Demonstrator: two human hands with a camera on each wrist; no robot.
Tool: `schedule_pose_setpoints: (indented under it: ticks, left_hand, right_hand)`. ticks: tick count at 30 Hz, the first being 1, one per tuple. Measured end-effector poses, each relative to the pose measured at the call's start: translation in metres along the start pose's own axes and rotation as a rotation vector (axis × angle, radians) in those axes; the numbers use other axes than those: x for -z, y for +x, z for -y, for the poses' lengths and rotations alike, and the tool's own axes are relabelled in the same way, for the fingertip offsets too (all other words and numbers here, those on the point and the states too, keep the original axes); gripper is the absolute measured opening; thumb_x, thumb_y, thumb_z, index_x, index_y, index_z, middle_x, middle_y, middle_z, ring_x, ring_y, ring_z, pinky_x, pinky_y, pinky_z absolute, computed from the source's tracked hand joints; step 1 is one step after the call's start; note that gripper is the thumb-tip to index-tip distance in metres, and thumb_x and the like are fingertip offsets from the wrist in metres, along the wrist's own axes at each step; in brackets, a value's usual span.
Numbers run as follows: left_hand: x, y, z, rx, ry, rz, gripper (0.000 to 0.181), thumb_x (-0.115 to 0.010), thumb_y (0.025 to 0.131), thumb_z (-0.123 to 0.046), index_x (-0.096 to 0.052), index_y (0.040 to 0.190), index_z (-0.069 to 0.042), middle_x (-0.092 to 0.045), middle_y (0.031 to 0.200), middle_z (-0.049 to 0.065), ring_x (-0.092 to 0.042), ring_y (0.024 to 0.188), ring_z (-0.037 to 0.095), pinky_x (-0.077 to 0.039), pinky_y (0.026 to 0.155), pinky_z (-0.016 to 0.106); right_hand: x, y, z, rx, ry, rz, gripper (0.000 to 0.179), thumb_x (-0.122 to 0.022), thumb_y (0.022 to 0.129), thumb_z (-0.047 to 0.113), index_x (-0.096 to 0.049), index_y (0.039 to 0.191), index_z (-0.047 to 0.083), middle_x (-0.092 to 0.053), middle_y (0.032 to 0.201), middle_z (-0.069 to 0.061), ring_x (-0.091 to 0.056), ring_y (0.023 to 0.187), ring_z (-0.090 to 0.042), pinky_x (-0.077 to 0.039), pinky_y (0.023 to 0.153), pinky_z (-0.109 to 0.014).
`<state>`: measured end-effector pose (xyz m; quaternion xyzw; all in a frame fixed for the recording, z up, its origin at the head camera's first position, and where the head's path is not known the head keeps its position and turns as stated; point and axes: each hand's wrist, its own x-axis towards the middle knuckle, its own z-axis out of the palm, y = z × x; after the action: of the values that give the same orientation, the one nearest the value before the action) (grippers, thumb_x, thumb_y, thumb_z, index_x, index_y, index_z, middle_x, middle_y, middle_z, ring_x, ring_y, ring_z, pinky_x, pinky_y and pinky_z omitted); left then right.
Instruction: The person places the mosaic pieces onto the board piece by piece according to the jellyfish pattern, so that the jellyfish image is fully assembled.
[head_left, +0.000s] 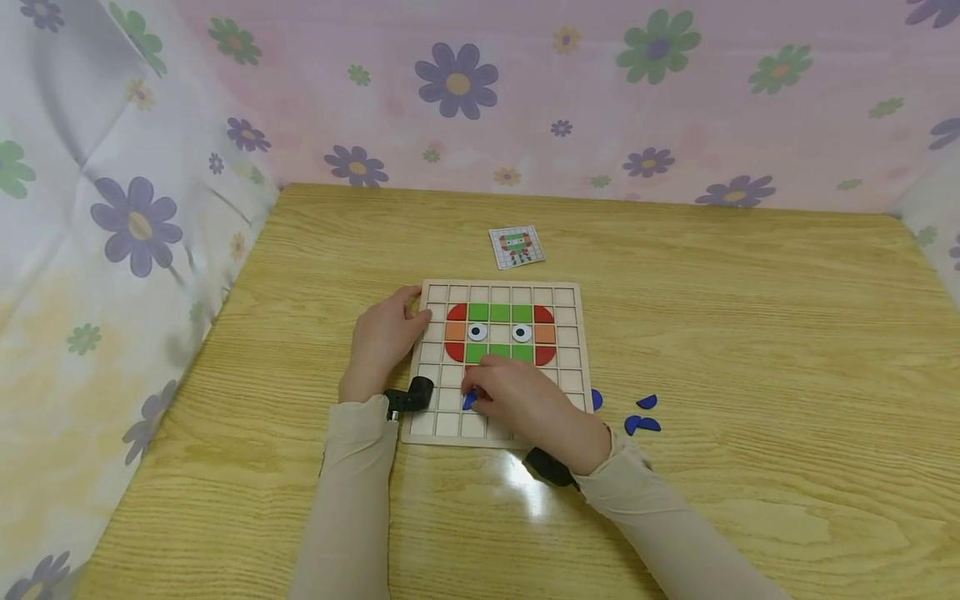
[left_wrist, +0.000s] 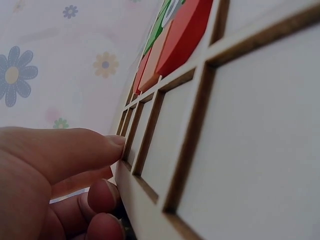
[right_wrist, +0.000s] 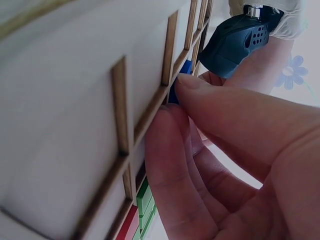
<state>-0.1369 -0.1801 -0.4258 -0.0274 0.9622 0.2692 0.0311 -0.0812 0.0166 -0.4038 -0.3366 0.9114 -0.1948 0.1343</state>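
Note:
A square wooden grid board (head_left: 417, 438) lies on the table, with red, orange and green pieces and two eye discs (head_left: 521, 332) set in its cells. My left hand (head_left: 381, 340) grips the board's left edge; in the left wrist view the thumb (left_wrist: 95, 149) lies at the rim, other fingers curled beside it. Low on the board, my right hand (head_left: 528, 404) pinches a small blue piece (head_left: 470, 401) at a cell left of centre. The right wrist view shows that blue piece (right_wrist: 173, 94) between thumb and fingers, mostly covered. The right hand hides several lower cells and part of a red piece.
Several loose blue pieces (head_left: 647, 402) lie on the table right of the board, one of them (head_left: 597, 400) against its right edge. Behind the board lies a small pattern card (head_left: 517, 247). Flowered cloth (head_left: 517, 158) hangs behind the wooden table (head_left: 750, 333).

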Motion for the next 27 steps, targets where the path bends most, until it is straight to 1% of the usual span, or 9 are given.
schedule_pose_setpoints:
  ticks: [4,11,14,17,20,24,27]
  left_hand:
    - [0.000,0.000,0.000,-0.008,0.002,-0.005,0.043,-0.053,0.087,-0.033,-0.051,0.125,-0.013,-0.055,0.071,0.002,-0.049,0.063,0.019,-0.037,0.058,0.032]
    - [0.002,0.000,-0.001,0.013,-0.004,0.014,0.045,-0.053,0.087,-0.034,-0.050,0.127,-0.013,-0.055,0.075,0.002,-0.049,0.065,0.019,-0.036,0.059,0.032]
    - [0.002,0.000,-0.001,0.009,-0.003,0.010,0.045,-0.053,0.087,-0.034,-0.050,0.126,-0.013,-0.054,0.073,0.002,-0.049,0.064,0.019,-0.036,0.058,0.032]
    - [0.002,-0.001,-0.001,0.002,-0.002,0.004,0.044,-0.053,0.087,-0.033,-0.051,0.126,-0.013,-0.054,0.072,0.002,-0.049,0.064,0.019,-0.036,0.059,0.032]
    - [0.001,0.000,-0.001,0.003,0.005,0.003,0.044,-0.053,0.087,-0.033,-0.051,0.126,-0.013,-0.055,0.072,0.002,-0.049,0.065,0.019,-0.037,0.060,0.033]
    - [0.001,0.000,-0.002,0.013,0.005,0.013,0.045,-0.053,0.087,-0.034,-0.050,0.127,-0.014,-0.055,0.073,0.002,-0.049,0.066,0.019,-0.037,0.061,0.032]
    - [0.001,0.000,-0.002,0.017,0.003,0.019,0.045,-0.053,0.087,-0.033,-0.049,0.127,-0.013,-0.054,0.074,0.002,-0.049,0.066,0.019,-0.036,0.060,0.031]
  right_hand:
    - [0.000,-0.001,0.001,-0.007,-0.010,-0.004,0.014,-0.067,0.080,0.019,-0.066,0.094,0.019,-0.056,0.089,0.007,-0.051,0.076,-0.007,-0.042,0.069,-0.024]
    - [0.001,-0.001,0.000,-0.002,0.004,-0.005,0.015,-0.065,0.081,0.017,-0.065,0.096,0.019,-0.055,0.088,0.007,-0.050,0.075,-0.007,-0.042,0.068,-0.024]
    - [0.004,-0.002,-0.002,-0.002,-0.010,-0.011,0.016,-0.064,0.081,0.016,-0.065,0.096,0.021,-0.054,0.087,0.009,-0.050,0.075,-0.006,-0.042,0.068,-0.023]
    - [0.006,-0.004,-0.004,0.018,-0.014,-0.021,0.016,-0.064,0.081,0.015,-0.065,0.096,0.021,-0.055,0.088,0.010,-0.050,0.076,-0.005,-0.042,0.070,-0.024]
    - [0.009,-0.006,-0.008,0.037,-0.003,-0.006,0.020,-0.063,0.082,0.017,-0.065,0.101,0.021,-0.055,0.090,0.009,-0.050,0.076,-0.006,-0.042,0.069,-0.024]
    - [0.014,-0.010,-0.015,0.002,0.031,0.034,0.025,-0.063,0.082,0.021,-0.064,0.107,0.023,-0.053,0.087,0.010,-0.048,0.072,-0.006,-0.040,0.065,-0.025]
    - [0.017,-0.016,-0.023,-0.020,0.046,0.031,0.023,-0.064,0.082,0.024,-0.064,0.105,0.022,-0.051,0.082,0.011,-0.045,0.070,-0.007,-0.038,0.063,-0.025]
